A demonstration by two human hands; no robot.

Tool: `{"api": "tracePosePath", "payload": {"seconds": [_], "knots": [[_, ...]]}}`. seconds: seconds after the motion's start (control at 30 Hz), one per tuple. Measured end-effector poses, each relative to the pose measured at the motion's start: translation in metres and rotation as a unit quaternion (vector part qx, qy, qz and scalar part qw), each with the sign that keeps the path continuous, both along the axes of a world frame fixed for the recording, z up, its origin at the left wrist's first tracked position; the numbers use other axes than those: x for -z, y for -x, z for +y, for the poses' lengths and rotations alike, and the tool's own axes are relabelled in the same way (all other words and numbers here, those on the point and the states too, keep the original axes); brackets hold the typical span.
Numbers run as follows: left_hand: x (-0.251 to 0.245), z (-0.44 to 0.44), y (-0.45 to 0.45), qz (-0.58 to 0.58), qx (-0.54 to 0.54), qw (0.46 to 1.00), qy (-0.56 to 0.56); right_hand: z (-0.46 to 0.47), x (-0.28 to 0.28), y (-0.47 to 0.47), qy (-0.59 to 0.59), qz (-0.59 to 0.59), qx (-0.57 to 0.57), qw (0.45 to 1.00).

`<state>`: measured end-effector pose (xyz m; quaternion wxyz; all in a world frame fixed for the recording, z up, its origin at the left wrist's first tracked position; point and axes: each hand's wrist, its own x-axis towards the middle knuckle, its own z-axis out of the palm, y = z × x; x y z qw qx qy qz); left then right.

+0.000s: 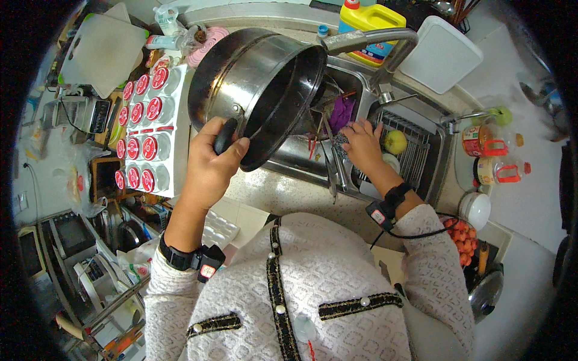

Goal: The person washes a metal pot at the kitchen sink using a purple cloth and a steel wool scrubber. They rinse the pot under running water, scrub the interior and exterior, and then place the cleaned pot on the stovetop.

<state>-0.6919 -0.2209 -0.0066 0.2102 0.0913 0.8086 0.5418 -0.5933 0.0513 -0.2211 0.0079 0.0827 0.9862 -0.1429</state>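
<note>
My left hand point(212, 158) grips the black side handle point(225, 136) of a large metal pot point(246, 76). The pot is held tilted over the counter and the left edge of the sink, its dark inside facing right. My right hand point(363, 144) is over the divider between the two sink basins, its fingers on a grey mesh scouring pad point(341, 145). Just beyond that pad lies a purple cloth point(342, 115) in the left basin point(300, 155). Several long utensils point(333, 169) lean across the basin's front edge near my right hand.
The faucet point(397, 52) arches behind the pot. A yellow-green fruit point(395, 142) rests on a rack point(413, 144) in the right basin. Lidded glass jars point(149, 146) stand in a white tray at left. A yellow jug point(372, 27) is behind; bottles point(490, 140) stand right.
</note>
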Motion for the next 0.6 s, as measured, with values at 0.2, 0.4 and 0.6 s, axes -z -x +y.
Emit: {"api": "tracePosePath", "payload": {"seconds": [0.2,0.4,0.6], "knots": [[0.004,0.004,0.0,0.071,0.035,0.996,0.042,-0.006,-0.003,0.027,0.068,0.061,0.014,0.996],[-0.001,0.001,-0.003,0.141,0.059,0.984,0.095,-0.015,-0.012,0.036,0.066,0.12,0.002,0.991],[-0.004,-0.007,-0.008,0.216,0.105,0.965,0.107,-0.022,-0.014,0.035,0.075,0.141,0.011,0.987]]}}
